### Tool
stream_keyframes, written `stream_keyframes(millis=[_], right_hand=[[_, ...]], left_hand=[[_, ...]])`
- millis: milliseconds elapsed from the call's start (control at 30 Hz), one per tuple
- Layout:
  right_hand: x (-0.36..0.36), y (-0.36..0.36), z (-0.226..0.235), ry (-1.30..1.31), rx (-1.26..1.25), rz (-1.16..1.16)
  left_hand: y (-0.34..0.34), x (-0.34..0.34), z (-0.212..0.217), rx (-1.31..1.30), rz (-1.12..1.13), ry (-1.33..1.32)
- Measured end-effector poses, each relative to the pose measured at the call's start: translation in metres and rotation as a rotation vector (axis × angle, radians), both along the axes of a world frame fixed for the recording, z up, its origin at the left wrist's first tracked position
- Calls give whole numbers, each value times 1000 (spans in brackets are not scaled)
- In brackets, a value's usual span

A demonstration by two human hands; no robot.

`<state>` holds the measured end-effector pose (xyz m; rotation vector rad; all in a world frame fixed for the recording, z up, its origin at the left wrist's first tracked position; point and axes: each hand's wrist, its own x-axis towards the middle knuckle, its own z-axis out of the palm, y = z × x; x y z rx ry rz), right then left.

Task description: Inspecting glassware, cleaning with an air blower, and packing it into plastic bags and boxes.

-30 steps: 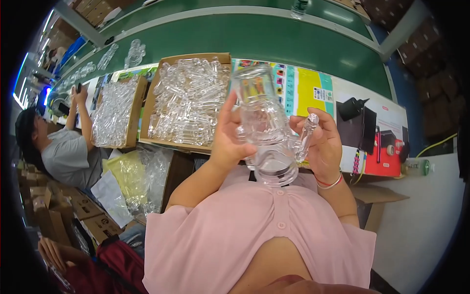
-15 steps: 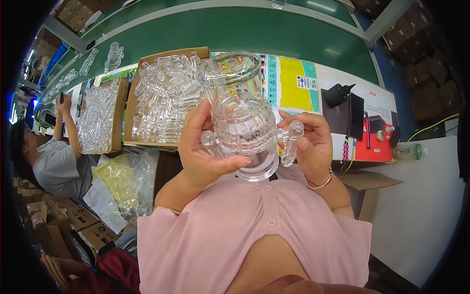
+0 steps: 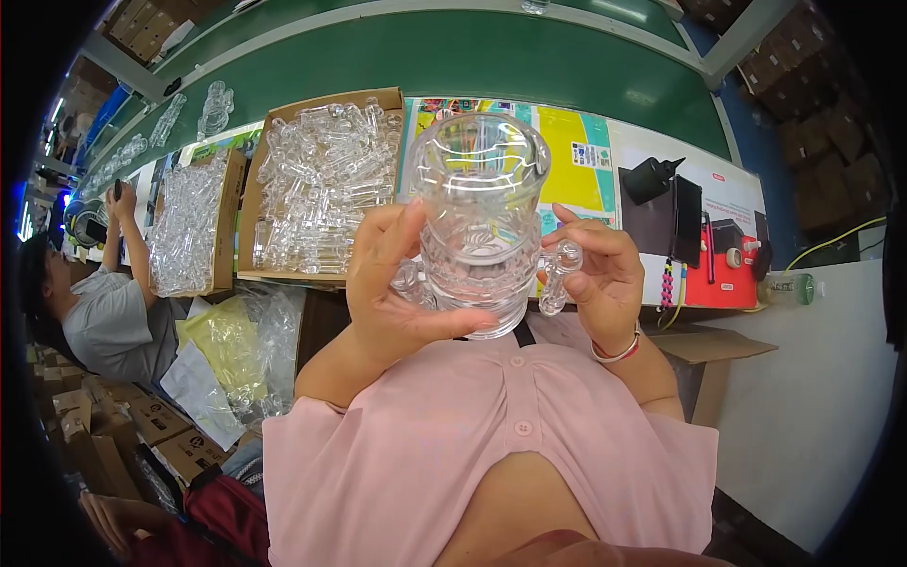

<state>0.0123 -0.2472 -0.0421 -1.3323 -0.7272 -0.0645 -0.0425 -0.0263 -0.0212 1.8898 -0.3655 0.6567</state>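
In front of my chest I hold a clear, wide-mouthed jar (image 3: 480, 222) with ridged bands, its rim leaning away from me. My left hand (image 3: 383, 283) is closed around the jar's left side, thumb across its lower front. A clear knobbed piece (image 3: 413, 282) shows beside that palm, partly hidden by the fingers. On the jar's right side sits a clear knobbed handle (image 3: 559, 278). My right hand (image 3: 607, 276) pinches this handle between thumb and fingers. Whether the handle is fixed to the jar cannot be made out.
Beyond my left hand stands a cardboard box (image 3: 326, 189) full of clear knobbed pieces, with another such box (image 3: 192, 222) further left. A black dropper bottle (image 3: 652, 180), a phone (image 3: 688, 222) and a tape roll (image 3: 733, 257) lie at right. A co-worker (image 3: 109, 307) sits at far left.
The jar has tipped, its rim swinging right and the base drawing in below. Both hands keep their hold and shift only slightly.
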Motion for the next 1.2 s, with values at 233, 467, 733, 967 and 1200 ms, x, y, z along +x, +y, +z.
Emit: stream_keyframes(millis=[233,467,733,967,1200], right_hand=[[15,-5,-21,359,189,-347],[31,-16,-46,595,500,-110],[52,-23,-62,345,15,-379],[36,20,-40,412,103,-32],[36,37,-39,406,84,-52]], left_hand=[[-13,39,-26,-402,-14,226],[-26,87,-61,-135,120,569],[-13,72,-86,394,256,57],[-31,33,-54,73,-192,322],[-11,45,-56,60,66,473]])
